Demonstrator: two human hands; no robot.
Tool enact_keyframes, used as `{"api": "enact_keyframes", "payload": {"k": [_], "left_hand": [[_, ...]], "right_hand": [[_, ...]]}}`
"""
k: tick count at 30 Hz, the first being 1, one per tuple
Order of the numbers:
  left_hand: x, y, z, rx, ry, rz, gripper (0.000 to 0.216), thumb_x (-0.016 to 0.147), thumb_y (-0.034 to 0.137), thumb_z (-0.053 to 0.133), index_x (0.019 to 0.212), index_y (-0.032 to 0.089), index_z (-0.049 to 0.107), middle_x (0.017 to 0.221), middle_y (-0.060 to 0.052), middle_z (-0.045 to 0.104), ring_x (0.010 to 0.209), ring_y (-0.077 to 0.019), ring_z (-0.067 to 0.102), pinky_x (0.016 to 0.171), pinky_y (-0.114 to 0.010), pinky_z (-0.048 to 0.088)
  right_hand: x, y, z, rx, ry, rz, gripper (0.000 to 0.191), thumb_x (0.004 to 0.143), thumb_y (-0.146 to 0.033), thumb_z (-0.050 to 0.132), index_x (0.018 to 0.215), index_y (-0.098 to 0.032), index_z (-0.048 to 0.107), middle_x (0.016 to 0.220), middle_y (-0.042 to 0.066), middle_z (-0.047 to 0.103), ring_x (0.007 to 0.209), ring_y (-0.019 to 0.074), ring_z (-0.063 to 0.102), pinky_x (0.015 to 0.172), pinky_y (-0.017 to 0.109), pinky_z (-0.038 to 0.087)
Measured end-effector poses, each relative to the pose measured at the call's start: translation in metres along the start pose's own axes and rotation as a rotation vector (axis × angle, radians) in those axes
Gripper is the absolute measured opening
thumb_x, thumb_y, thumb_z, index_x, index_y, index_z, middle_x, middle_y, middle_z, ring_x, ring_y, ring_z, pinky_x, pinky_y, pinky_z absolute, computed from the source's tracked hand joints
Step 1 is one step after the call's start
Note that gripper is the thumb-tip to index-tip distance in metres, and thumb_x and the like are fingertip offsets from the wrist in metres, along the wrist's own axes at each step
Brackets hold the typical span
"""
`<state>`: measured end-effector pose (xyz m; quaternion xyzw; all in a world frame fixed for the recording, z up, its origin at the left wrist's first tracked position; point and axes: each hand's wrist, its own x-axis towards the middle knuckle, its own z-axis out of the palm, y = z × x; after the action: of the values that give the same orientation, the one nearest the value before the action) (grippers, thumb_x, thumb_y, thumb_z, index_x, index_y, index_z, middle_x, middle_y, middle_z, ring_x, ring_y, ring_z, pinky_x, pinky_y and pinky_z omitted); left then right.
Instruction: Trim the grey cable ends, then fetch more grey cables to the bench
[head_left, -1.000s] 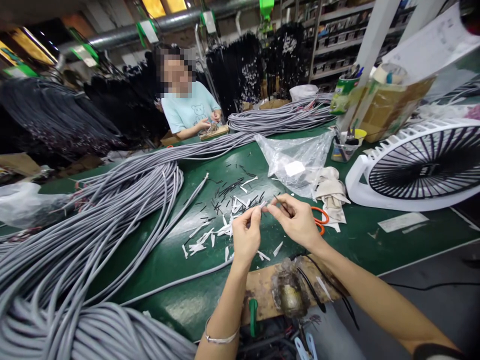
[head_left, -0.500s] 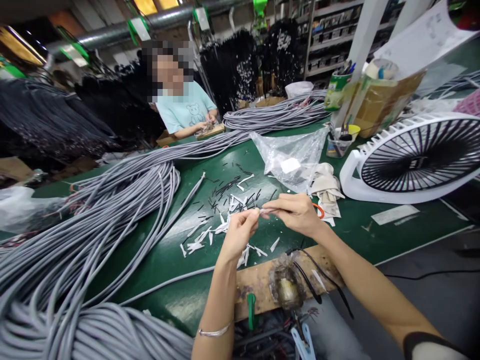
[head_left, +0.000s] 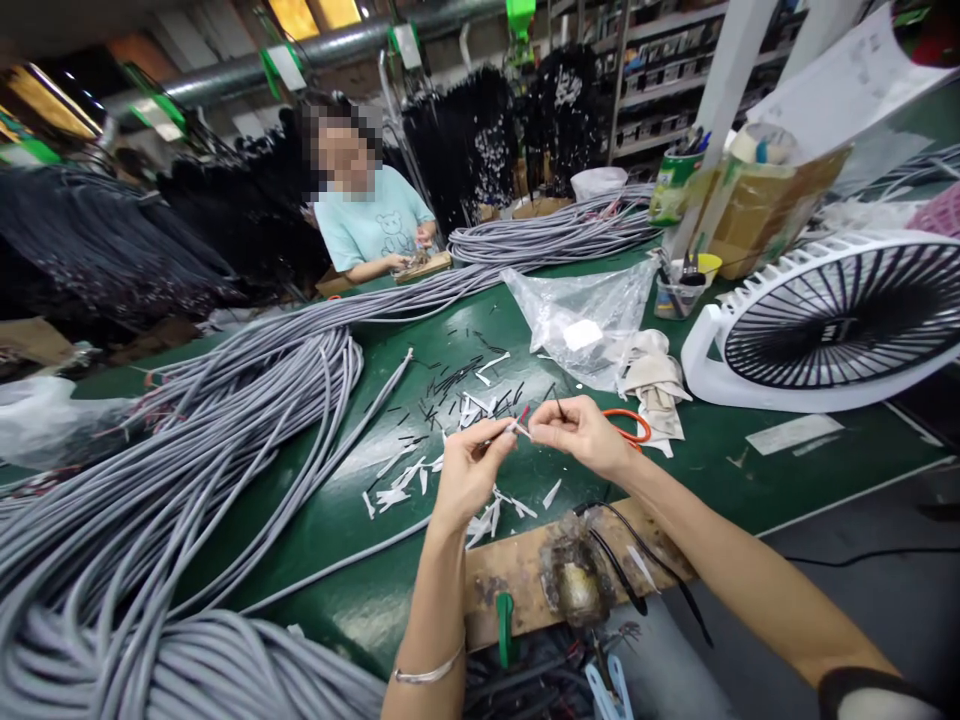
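Observation:
The stripped end of a grey cable (head_left: pixel 375 542) is pinched in my left hand (head_left: pixel 469 470), and thin red and white wires (head_left: pixel 522 420) stick out past the fingertips. Close on the right, my right hand (head_left: pixel 581 437) has thumb and finger pressed together at the tips of these wires. A short dark piece (head_left: pixel 559 400) pokes up by its fingers; whether the hand holds it is unclear. Behind that wrist shows an orange loop handle (head_left: pixel 636 428), partly hidden. Black snippets (head_left: pixel 450 378) and white scraps (head_left: pixel 397 492) lie scattered on the green table (head_left: pixel 330 510) beyond my hands.
Grey cable bundles (head_left: pixel 247 400) cover the left side. On the right stand a white fan (head_left: pixel 701 365), a cloth (head_left: pixel 651 375) and a plastic bag (head_left: pixel 577 310). A stained wooden board (head_left: pixel 487 590) sits at the front edge. A co-worker (head_left: pixel 375 220) works across the table.
My right hand has drawn back slightly from the left, and its fingers have bent. The red and white wires now show between the hands. More of the orange handle is visible.

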<state>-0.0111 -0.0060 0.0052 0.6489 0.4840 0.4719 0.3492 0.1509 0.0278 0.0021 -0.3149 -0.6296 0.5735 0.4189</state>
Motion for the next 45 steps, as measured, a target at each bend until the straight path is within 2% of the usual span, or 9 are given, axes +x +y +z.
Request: {"api": "enact_keyframes", "payload": {"k": [2, 5, 10, 14, 21, 26, 33, 40, 45], "left_hand": [[0.001, -0.002, 0.008, 0.100, 0.091, 0.003, 0.021, 0.079, 0.026, 0.056, 0.091, 0.015, 0.070, 0.073, -0.004, 0.064, 0.064, -0.0127, 0.052, 0.059, -0.023, 0.039], [0.002, -0.002, 0.018, 0.312, 0.001, 0.096, 0.018, 0.080, 0.019, 0.053, 0.084, 0.016, 0.070, 0.076, -0.005, 0.064, 0.067, -0.0128, 0.053, 0.064, -0.023, 0.039], [0.001, 0.001, 0.014, 0.388, -0.238, 0.179, 0.019, 0.083, 0.019, 0.049, 0.085, 0.014, 0.067, 0.074, -0.004, 0.059, 0.066, -0.0116, 0.051, 0.062, -0.022, 0.036], [0.000, 0.001, 0.007, 0.246, -0.291, 0.159, 0.024, 0.086, 0.027, 0.046, 0.083, 0.014, 0.066, 0.068, -0.002, 0.053, 0.062, -0.0105, 0.045, 0.058, -0.022, 0.032], [-0.001, -0.001, 0.008, -0.132, -0.260, -0.083, 0.034, 0.085, 0.040, 0.045, 0.083, 0.013, 0.065, 0.057, 0.003, 0.040, 0.052, -0.0076, 0.033, 0.051, -0.021, 0.026], [0.000, -0.006, 0.011, 0.004, -0.220, -0.076, 0.035, 0.083, 0.039, 0.047, 0.071, 0.011, 0.064, 0.055, 0.002, 0.043, 0.051, -0.0078, 0.034, 0.049, -0.021, 0.026], [0.000, -0.004, 0.031, 0.341, 0.054, 0.190, 0.020, 0.079, 0.022, 0.052, 0.084, 0.015, 0.070, 0.067, -0.004, 0.061, 0.058, -0.0107, 0.050, 0.058, -0.022, 0.035], [0.013, -0.019, 0.034, -0.327, 0.154, -0.187, 0.033, 0.066, 0.042, 0.065, 0.057, 0.011, 0.063, 0.048, 0.002, 0.047, 0.043, -0.0048, 0.035, 0.043, -0.019, 0.025], [0.024, -0.035, 0.015, -0.550, 0.413, -0.354, 0.039, 0.046, 0.042, 0.078, 0.055, 0.009, 0.060, 0.045, 0.005, 0.041, 0.039, -0.0003, 0.027, 0.038, -0.016, 0.016]], "right_hand": [[-0.007, -0.006, 0.001, -0.283, 0.077, -0.230, 0.018, 0.073, -0.031, 0.058, 0.068, -0.014, 0.060, 0.050, -0.004, 0.044, 0.044, 0.0055, 0.029, 0.044, 0.022, 0.022], [-0.010, -0.010, -0.003, -0.516, 0.156, -0.396, 0.015, 0.078, -0.023, 0.053, 0.069, -0.014, 0.061, 0.061, 0.001, 0.054, 0.051, 0.0075, 0.038, 0.049, 0.023, 0.028], [0.004, 0.009, -0.008, -0.318, 0.286, -0.179, 0.018, 0.073, -0.029, 0.055, 0.063, -0.014, 0.056, 0.051, -0.004, 0.042, 0.047, 0.0066, 0.030, 0.046, 0.022, 0.024], [0.013, 0.022, -0.006, -0.005, 0.365, -0.049, 0.027, 0.064, -0.039, 0.063, 0.062, -0.014, 0.053, 0.049, -0.006, 0.036, 0.045, 0.0047, 0.028, 0.043, 0.020, 0.022], [0.012, 0.008, -0.008, 0.277, 0.129, 0.156, 0.037, 0.068, -0.049, 0.063, 0.080, -0.014, 0.058, 0.044, -0.010, 0.032, 0.035, 0.0013, 0.016, 0.035, 0.019, 0.009], [0.010, 0.011, -0.002, 0.297, -0.085, 0.240, 0.038, 0.064, -0.049, 0.064, 0.072, -0.012, 0.060, 0.049, -0.004, 0.049, 0.034, 0.0012, 0.022, 0.035, 0.020, 0.010], [0.014, 0.023, 0.001, -0.342, 0.498, -0.153, 0.030, 0.066, -0.038, 0.063, 0.049, -0.015, 0.055, 0.049, -0.002, 0.047, 0.048, 0.0076, 0.037, 0.048, 0.023, 0.028], [0.003, 0.015, 0.011, -0.551, 0.502, -0.514, 0.024, 0.079, -0.023, 0.051, 0.058, -0.015, 0.059, 0.056, 0.000, 0.051, 0.051, 0.0085, 0.043, 0.049, 0.021, 0.032], [-0.026, 0.009, 0.047, -0.748, 0.175, -1.007, 0.032, 0.086, -0.021, 0.034, 0.074, -0.020, 0.064, 0.060, 0.001, 0.056, 0.054, 0.0096, 0.048, 0.052, 0.023, 0.035]]}}
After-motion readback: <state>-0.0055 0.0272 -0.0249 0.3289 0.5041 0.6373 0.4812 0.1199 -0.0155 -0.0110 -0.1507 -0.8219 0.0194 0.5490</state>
